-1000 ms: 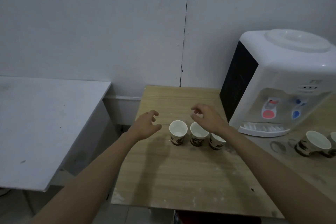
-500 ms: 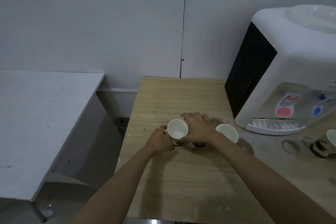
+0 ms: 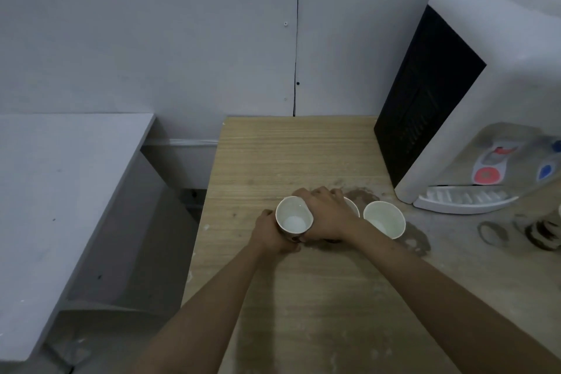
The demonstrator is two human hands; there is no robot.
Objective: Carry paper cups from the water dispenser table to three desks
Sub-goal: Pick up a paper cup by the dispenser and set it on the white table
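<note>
Your left hand (image 3: 274, 235) wraps the left paper cup (image 3: 294, 215) from its 8 o'clock side, fingers curled round the printed wall; your right hand (image 3: 326, 215) lies over the middle cup (image 3: 352, 206), curled about it and mostly hiding it; the right cup (image 3: 384, 219) stands free at its 3 o'clock, just beside; all three sit on the wooden table (image 3: 303, 155), the water dispenser (image 3: 485, 85) at 2 o'clock, a grey desk (image 3: 60, 191) at 9 o'clock.
</note>
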